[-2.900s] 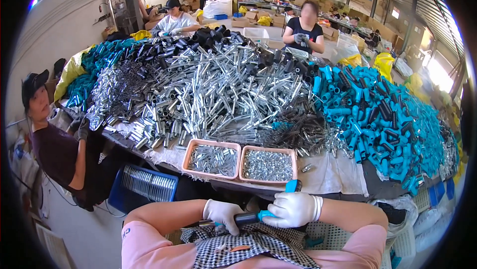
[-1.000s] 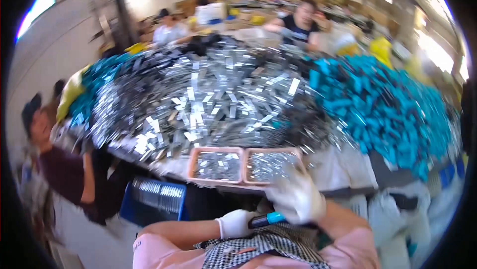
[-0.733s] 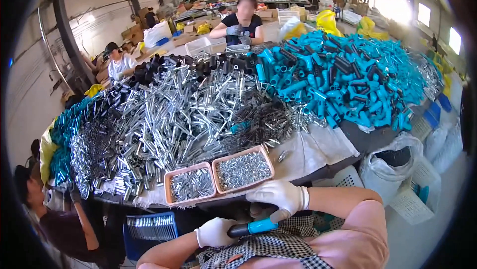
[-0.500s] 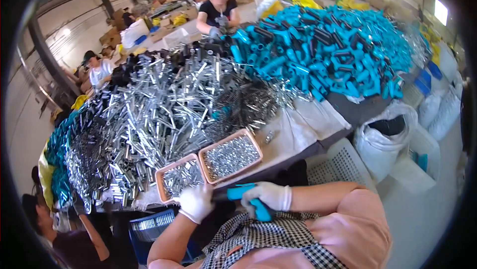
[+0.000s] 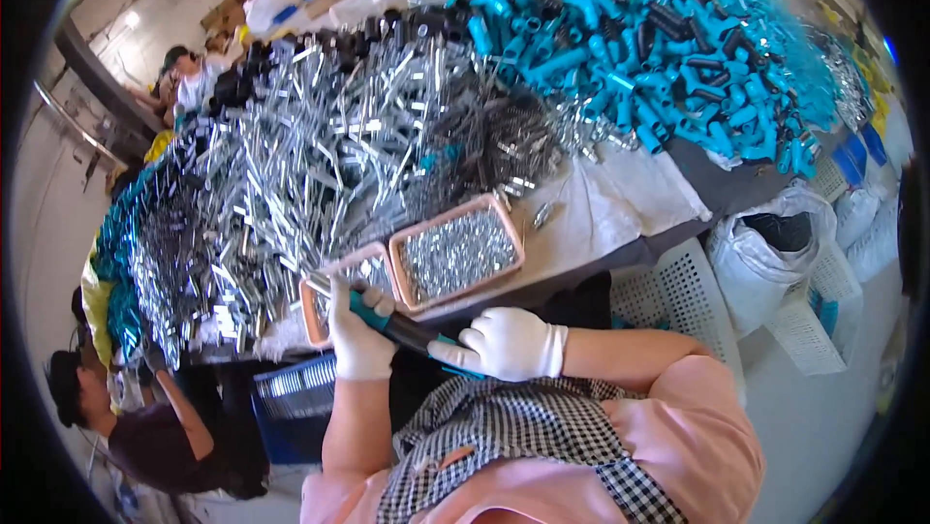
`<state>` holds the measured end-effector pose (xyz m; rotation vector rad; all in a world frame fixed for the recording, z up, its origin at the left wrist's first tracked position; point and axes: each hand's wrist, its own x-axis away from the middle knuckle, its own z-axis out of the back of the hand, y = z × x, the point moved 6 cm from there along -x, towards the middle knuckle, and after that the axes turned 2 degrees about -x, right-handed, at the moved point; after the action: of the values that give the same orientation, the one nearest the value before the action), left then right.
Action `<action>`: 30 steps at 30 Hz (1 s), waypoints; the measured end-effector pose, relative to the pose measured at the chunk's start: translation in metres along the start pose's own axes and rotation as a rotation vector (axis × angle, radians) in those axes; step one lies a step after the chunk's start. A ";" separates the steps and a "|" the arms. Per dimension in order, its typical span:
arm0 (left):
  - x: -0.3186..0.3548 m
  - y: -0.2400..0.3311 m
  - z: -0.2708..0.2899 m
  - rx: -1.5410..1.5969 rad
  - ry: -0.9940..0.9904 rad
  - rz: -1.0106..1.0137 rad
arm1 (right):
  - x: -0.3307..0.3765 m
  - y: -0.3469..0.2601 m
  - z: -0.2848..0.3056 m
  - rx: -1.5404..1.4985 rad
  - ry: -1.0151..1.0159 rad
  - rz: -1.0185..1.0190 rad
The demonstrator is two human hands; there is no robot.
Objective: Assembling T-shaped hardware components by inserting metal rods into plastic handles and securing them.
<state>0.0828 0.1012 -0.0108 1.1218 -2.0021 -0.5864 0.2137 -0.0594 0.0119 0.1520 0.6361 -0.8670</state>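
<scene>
Both my gloved hands hold a teal-and-black handle-shaped tube (image 5: 412, 333) in front of my checked apron. My left hand (image 5: 360, 342) is wrapped round its upper left part, where teal shows between the fingers and a metal end pokes out. At the lower right end, my right hand (image 5: 513, 345) grips it, covering much of the teal there. Just beyond my left hand lies a tray of small metal pieces (image 5: 312, 321), partly hidden by that hand. Beside it is a second tray (image 5: 467, 286) full of small shiny parts.
A heap of metal tubes (image 5: 281, 166) covers the table's left and middle, with dark springs (image 5: 484, 141) beside it. Teal handles (image 5: 678, 69) pile up at right. A white sack (image 5: 751, 262) and perforated crate (image 5: 678, 301) stand right. Other people (image 5: 145, 427) work around the table.
My left hand has risen and turned upright, and now wraps the tube's upper left end, with metal showing there. My right hand has shifted slightly up. The view has tilted downward.
</scene>
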 end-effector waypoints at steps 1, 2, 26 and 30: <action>0.003 0.003 -0.011 -0.008 -0.026 -0.052 | 0.000 0.002 -0.009 -0.121 -0.028 -0.046; 0.012 0.005 -0.035 0.122 -0.106 -0.010 | 0.002 0.008 -0.016 -0.364 0.072 -0.103; 0.072 -0.039 0.036 -0.743 -1.064 0.105 | 0.049 0.200 0.030 -0.569 0.018 -0.992; 0.077 -0.043 0.017 -0.907 -0.985 -0.015 | -0.029 0.077 0.056 -0.670 -0.031 -0.345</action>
<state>0.0656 0.0143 -0.0209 0.2516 -2.0055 -2.0787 0.2832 -0.0104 0.0641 -0.5888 0.9062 -0.9374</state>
